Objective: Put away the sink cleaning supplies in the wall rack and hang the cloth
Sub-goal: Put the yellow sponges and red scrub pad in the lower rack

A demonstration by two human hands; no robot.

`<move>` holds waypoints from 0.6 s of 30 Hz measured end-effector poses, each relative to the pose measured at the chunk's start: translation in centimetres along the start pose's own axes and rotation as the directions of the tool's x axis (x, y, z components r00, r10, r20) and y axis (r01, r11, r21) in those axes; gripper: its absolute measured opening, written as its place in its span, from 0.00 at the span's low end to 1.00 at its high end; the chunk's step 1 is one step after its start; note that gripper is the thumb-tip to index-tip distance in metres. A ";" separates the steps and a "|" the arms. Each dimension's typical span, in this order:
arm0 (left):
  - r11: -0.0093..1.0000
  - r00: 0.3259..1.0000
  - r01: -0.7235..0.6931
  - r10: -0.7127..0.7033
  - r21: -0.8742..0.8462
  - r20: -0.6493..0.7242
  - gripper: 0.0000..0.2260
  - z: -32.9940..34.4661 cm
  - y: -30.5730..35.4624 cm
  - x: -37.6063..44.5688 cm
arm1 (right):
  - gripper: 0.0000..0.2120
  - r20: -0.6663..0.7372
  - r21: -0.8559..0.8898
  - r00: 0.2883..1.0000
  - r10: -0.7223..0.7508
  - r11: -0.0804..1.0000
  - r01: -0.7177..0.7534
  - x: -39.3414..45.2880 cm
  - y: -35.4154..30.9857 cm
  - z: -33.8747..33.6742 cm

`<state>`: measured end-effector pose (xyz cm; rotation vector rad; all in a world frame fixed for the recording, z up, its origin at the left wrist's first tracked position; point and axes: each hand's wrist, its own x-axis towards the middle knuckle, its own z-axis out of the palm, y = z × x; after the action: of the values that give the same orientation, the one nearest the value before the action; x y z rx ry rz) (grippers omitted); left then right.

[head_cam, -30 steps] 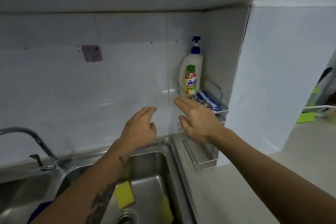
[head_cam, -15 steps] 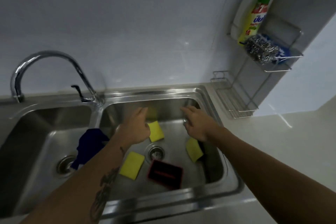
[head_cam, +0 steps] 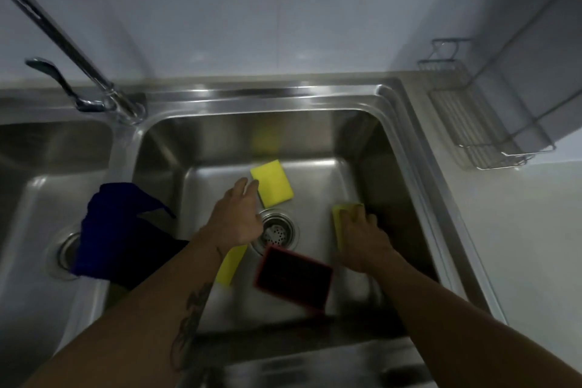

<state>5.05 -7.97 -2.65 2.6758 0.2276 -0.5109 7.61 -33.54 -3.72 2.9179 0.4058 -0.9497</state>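
Three yellow sponges lie in the right sink basin (head_cam: 283, 95). My left hand (head_cam: 236, 217) hovers open over the drain, its fingertips at the left edge of the far sponge (head_cam: 274, 184). My right hand (head_cam: 362, 236) rests on the sponge by the right wall (head_cam: 339, 221), fingers curled over its top edge. A third sponge (head_cam: 231, 265) is partly hidden under my left forearm. A red-edged dark scrub pad (head_cam: 293, 277) lies near the front. A dark blue cloth (head_cam: 119, 230) drapes over the divider between the basins. The wire wall rack's lower shelf (head_cam: 472, 126) is at the right.
A chrome faucet (head_cam: 63, 38) with its lever stands at the back left, above the divider. The left basin has its own drain (head_cam: 64, 254). A pale countertop (head_cam: 519, 246) runs to the right of the sink. The rack's upper shelf is out of frame.
The view dropped from the wall rack down into the sink. Both hands lowered into the right basin; the right one came down onto the sponge by the wall.
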 end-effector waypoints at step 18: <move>0.993 0.995 0.093 -0.090 -0.070 0.046 0.35 2.7 -3.1 -0.3 | 0.32 -0.520 0.282 0.838 -0.162 0.894 0.348 5.8 -9.0 -3.9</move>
<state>3.18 -6.27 -5.91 2.5914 0.3505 -0.5760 12.03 -23.06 -3.60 3.5124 0.7387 -0.2984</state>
